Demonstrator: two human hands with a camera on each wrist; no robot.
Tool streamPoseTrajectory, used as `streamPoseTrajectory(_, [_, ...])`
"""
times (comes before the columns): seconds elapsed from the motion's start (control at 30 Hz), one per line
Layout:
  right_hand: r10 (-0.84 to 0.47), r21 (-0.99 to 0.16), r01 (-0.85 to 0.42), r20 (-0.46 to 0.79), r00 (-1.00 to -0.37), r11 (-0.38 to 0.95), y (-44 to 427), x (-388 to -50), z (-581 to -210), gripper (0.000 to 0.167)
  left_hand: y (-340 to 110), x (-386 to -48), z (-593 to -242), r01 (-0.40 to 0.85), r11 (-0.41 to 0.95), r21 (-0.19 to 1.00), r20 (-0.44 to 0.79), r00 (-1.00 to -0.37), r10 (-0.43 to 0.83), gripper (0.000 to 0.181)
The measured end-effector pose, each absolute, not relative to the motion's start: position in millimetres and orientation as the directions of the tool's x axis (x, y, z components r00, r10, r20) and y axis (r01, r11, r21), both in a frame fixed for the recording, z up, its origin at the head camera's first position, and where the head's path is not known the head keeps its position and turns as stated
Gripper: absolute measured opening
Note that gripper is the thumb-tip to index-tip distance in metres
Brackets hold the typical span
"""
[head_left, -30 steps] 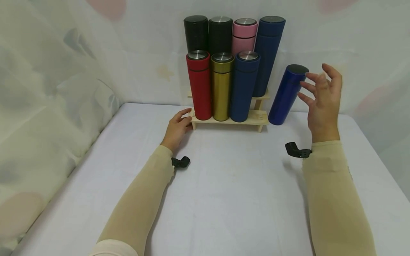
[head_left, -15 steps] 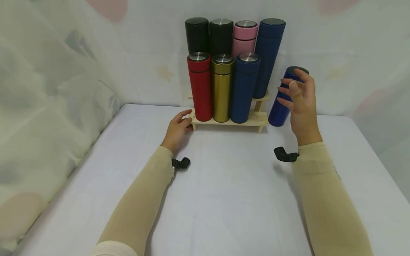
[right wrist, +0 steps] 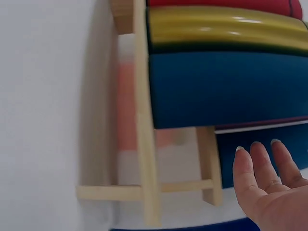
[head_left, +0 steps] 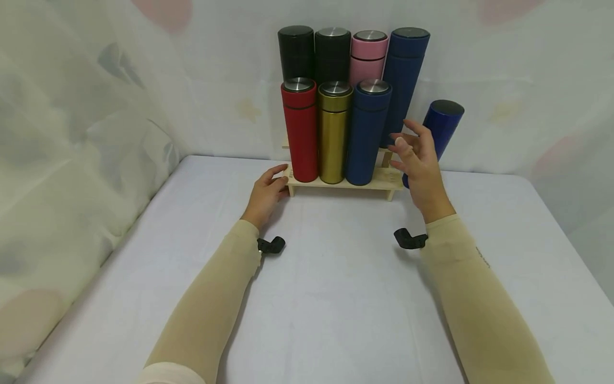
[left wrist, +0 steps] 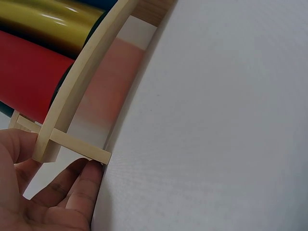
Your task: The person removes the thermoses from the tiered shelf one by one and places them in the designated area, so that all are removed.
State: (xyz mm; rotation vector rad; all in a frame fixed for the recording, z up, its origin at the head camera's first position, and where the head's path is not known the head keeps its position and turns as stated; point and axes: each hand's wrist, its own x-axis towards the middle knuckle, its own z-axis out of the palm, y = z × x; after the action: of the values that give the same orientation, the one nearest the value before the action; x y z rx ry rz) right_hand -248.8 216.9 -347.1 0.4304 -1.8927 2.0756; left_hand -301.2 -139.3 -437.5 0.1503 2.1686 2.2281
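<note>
A two-tier wooden rack (head_left: 384,178) holds upright bottles. On the lower shelf are a red bottle (head_left: 301,133), a gold bottle (head_left: 332,138) and a blue bottle (head_left: 367,136). My left hand (head_left: 263,196) grips the rack's left end; in the left wrist view the thumb lies at the board (left wrist: 72,91) and the fingertips at its leg. My right hand (head_left: 422,170), fingers spread and slightly bent, is in the air off the rack's right end, holding nothing. Behind it a shiny dark-blue bottle (head_left: 442,128) stands beside the rack, partly hidden.
On the upper shelf stand two black bottles (head_left: 295,53), a pink bottle (head_left: 368,50) and a tall blue bottle (head_left: 405,69). A white-covered table (head_left: 331,277) spreads in front. Patterned cloth (head_left: 216,80) hangs behind and at the left.
My right hand has moved left and lower, from the right side of the loose dark-blue bottle across its front toward the rack. The left hand and bottles have stayed put.
</note>
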Motion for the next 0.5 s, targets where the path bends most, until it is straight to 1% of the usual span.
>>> streamPoseTrajectory(0.17, [-0.016,-0.923,-0.377,0.379,-0.925,-0.073,207.2,-253.4,-356.6,0.07,-139.9,-300.0,-438.6,0.052,-0.032,0.998,0.054,-0.995,0.082,0.046])
streamPoseTrajectory(0.4, [-0.04,-0.935,-0.352,0.35,-0.936,0.041,199.2,-262.5,-364.7,0.076,-136.2,-299.4,-438.6,0.054,-0.029,0.998,0.056,-0.996,0.074,0.046])
streamPoseTrajectory(0.5, [-0.032,-0.939,-0.339,0.337,-0.941,0.059,196.7,-264.7,-367.6,0.081,-134.8,-298.9,-438.2,0.051,-0.024,0.998,0.052,-0.996,0.074,0.046])
